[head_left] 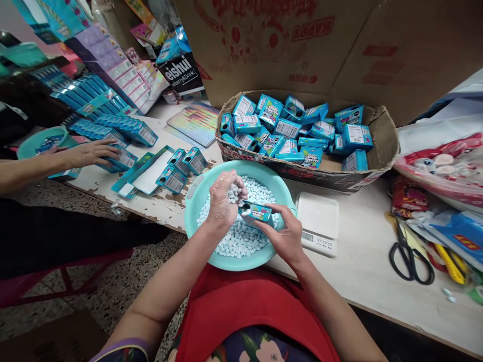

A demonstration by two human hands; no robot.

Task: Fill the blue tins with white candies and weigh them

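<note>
"Left of the turquoise basin (241, 263), what is shown?"

"Farthest left, a co-worker's hand (100, 152) touches blue packets. Nearer the basin, a black box (183, 75) bears the partly cut-off lettering 'eishui' and 'ueberry&Drink'; below it, small blue boxes (172, 180) stand beside an open display tray (153, 171)."

"And over the basin?"

"The left hand (222, 203) is cupped, fingers curled around pale blue pellets (234, 193). Immediately to its right lies the held box (260, 214), above the loose pellets in the basin. Its long axis runs roughly left to right, with the open end toward the left hand, which is the nearer hand to that opening. The right hand (286, 232) grips the opposite end between thumb and fingers."

"Is its label legible?"

"Not reliably. Behind the basin and to its right, however, packets in the cardboard carton (320, 177) read 'CARAMELO MACIZO', and the large cardboard panel (350, 30) behind bears 'HAPPY' in red."

"What lies right of the basin?"

"Just beside it, a white scale (319, 216), its display too small to read; well apart, black-handled scissors (409, 256) near a yellow-handled tool (450, 264)."
</note>
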